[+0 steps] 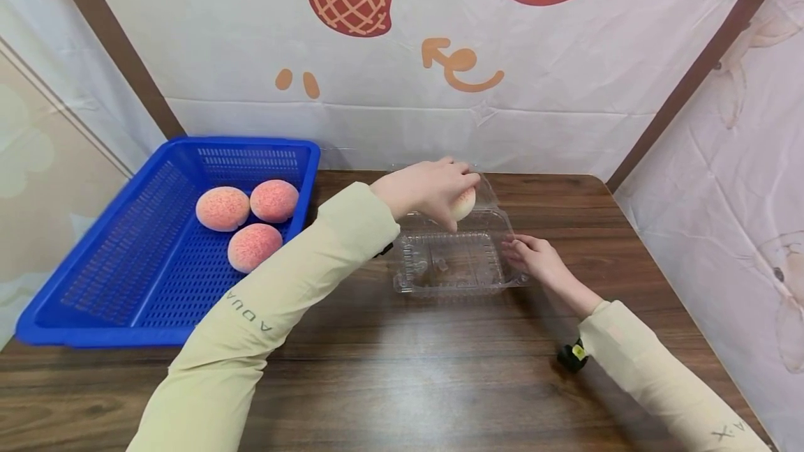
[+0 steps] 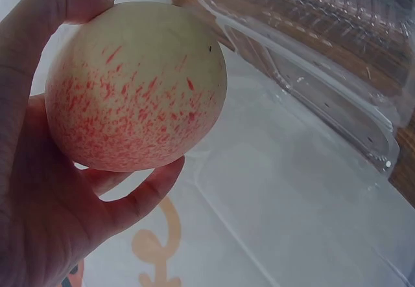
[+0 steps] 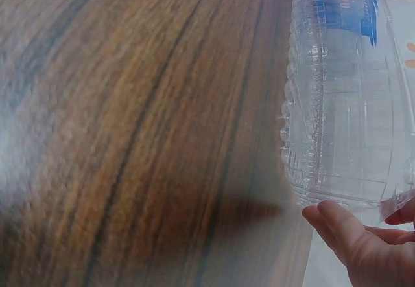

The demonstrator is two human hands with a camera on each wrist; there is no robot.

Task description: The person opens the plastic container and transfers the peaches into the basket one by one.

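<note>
My left hand (image 1: 430, 187) grips a pale peach speckled with red (image 2: 136, 86), thumb on one side and fingers curled round the other. It holds the peach above the back part of a clear plastic clamshell box (image 1: 451, 289), whose lid (image 1: 488, 192) stands open toward the wall. No peach shows in the box. At the box's right side, my right hand (image 1: 537, 261) pinches the rim. In the right wrist view its fingers (image 3: 340, 225) lie along the outside of the end wall, with the thumb partly cut off at the frame's edge.
A blue plastic basket (image 1: 157, 243) stands at the left of the wooden table (image 1: 427, 375), with three pink peaches (image 1: 254, 247) near its right side. Behind the table hangs a white printed cloth (image 1: 377, 75). Another cloth (image 1: 722, 180) hangs on the right.
</note>
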